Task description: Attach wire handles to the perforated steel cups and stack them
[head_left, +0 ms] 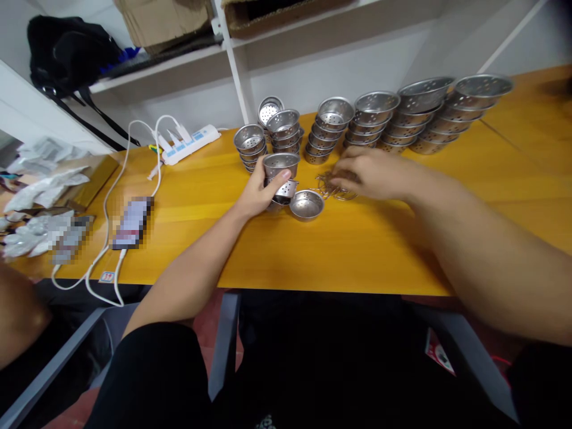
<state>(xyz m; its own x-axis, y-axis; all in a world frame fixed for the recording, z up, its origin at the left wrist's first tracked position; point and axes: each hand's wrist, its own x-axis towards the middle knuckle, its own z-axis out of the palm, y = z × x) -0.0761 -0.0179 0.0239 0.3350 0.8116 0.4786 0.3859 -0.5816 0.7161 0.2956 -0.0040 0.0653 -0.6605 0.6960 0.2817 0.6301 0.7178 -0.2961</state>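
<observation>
My left hand [259, 192] is wrapped round a small stack of perforated metal bowls [280, 173] on the yellow table [339, 244]. One loose small bowl [306, 204] sits just right of that stack. My right hand [373, 173] rests palm down, fingers curled, on a pile of thin wire rings [328, 186]; whether it pinches one is hidden. Behind both hands stand several stacks of perforated bowls, small ones [286, 128] at the left and larger ones [424, 101] at the right.
A white power strip [190, 143] with cables lies at the back left. A phone [133, 221] on a cable lies near the front left edge. White gloves [36, 232] and wrappers sit at far left. Shelving stands behind. Another person's arm [18, 316] shows at lower left.
</observation>
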